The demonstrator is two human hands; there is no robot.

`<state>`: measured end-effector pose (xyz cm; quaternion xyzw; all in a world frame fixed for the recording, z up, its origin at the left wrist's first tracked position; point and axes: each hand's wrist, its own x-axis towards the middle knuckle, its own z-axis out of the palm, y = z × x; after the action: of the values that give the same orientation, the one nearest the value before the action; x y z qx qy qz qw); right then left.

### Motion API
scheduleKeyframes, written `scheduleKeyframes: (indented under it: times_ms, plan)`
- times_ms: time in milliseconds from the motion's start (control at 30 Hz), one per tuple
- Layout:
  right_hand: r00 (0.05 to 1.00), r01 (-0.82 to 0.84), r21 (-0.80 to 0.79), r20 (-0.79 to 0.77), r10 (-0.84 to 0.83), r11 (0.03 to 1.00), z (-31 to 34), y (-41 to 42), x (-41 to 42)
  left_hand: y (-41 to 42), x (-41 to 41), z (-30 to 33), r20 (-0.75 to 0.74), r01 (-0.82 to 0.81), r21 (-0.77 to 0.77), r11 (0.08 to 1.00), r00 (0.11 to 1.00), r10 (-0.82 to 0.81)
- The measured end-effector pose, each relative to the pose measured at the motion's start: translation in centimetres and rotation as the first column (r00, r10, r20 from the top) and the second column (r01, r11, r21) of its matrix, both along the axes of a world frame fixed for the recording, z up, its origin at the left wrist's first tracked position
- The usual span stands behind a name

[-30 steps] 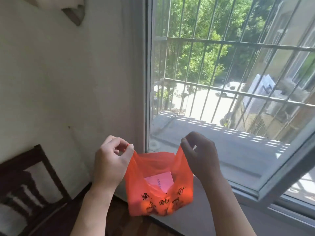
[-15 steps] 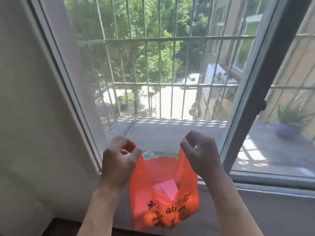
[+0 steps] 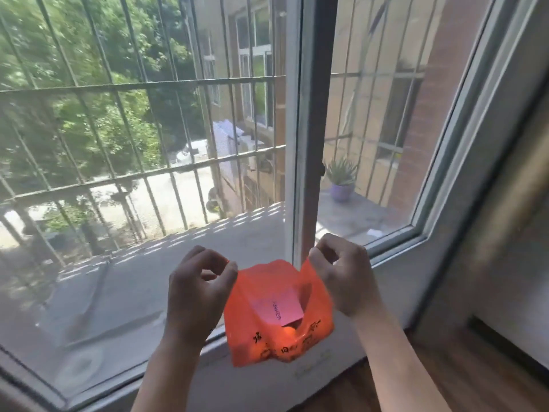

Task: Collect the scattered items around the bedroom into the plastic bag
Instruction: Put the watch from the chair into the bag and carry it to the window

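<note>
An orange plastic bag [image 3: 279, 343] with black printed characters hangs between my two hands in front of a window. My left hand [image 3: 196, 295] pinches the bag's left rim between thumb and fingers. On the right rim my right hand [image 3: 344, 278] holds it the same way, so the mouth stays spread. Inside the bag lies a pale pink box [image 3: 277, 309] with printed lettering on its top. Anything under the box is hidden by the orange plastic.
A barred window [image 3: 142, 179] fills the view, with a vertical frame post [image 3: 306, 144] just behind the bag. A potted plant [image 3: 341, 182] stands on the outer ledge at right. Wooden flooring [image 3: 463, 370] shows at lower right below the sill.
My view has swung to the right along the window; the chair and wall have left the view. Both hands keep the same pinch on the bag, which has stayed open.
</note>
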<state>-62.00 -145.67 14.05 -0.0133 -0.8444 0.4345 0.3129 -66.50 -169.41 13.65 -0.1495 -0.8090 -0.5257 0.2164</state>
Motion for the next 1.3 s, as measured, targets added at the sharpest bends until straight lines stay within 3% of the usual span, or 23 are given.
scheduleKeyframes:
  times_ms: [367,700,933,1300]
  plan:
    - [0.929,0.363,0.016,0.074,-0.363,0.932,-3.4,3.4,10.0,4.8,2.2,-4.1,0.106,0.322,0.071,0.944,0.939,-0.329]
    - [0.784,0.610,0.037,0.116,-0.610,0.791,-3.9,12.7,19.4,17.9,7.3,-5.0,0.130,0.545,0.059,0.837,0.827,-0.547]
    - [0.724,0.679,0.050,0.119,-0.679,0.733,-3.8,21.8,24.6,28.1,10.9,-3.9,0.126,0.621,0.022,0.783,0.775,-0.619]
    - [0.716,0.696,0.022,0.063,-0.696,0.718,-2.9,34.7,29.4,41.7,15.4,-1.5,0.078,0.624,-0.083,0.777,0.782,-0.619]
